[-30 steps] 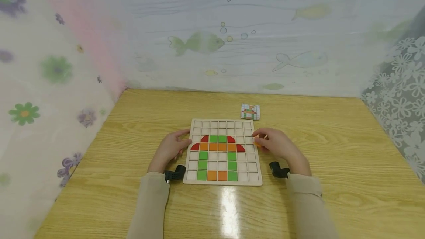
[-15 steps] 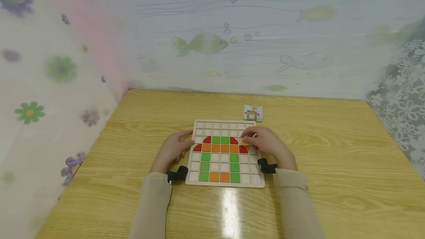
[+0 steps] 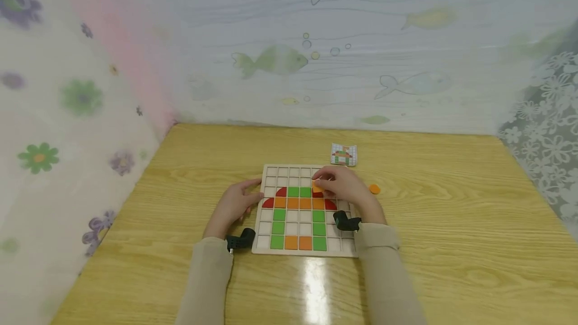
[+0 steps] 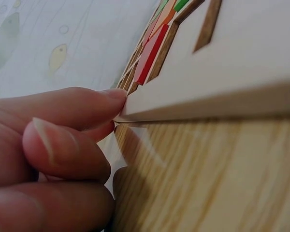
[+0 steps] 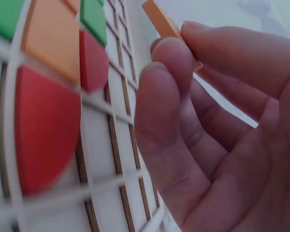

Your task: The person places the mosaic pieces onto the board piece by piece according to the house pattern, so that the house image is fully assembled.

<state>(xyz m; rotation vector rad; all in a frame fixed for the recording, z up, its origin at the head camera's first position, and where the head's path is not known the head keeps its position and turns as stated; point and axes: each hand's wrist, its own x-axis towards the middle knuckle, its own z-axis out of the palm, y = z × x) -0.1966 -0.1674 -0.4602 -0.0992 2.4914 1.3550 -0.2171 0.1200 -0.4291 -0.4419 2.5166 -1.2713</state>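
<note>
A wooden grid board [image 3: 259, 224] lies on the table, with red rounded pieces, green squares and orange squares set in its cells. My left hand [image 3: 234, 205] holds the board's left edge, with the thumb [image 4: 113, 95] against the rim and the other fingers bent below it. Over the upper right part of the board, my right hand [image 3: 345, 186] pinches an orange tile [image 5: 160, 20] between thumb and fingertips. In the head view this tile overlaps a red piece [image 3: 318, 194]. The right wrist view shows the tile tilted, raised off the cells.
Behind the board lies a small pattern card [image 3: 344, 154] with a coloured grid picture. An orange rounded piece [image 3: 375, 189] sits on the table right of the board. A patterned cloth wall [image 3: 271, 84] borders the table's far edge.
My right hand has moved left from beside the board to above it, carrying the orange tile. The orange rounded piece on the table now shows. The left hand stays at the edge.
</note>
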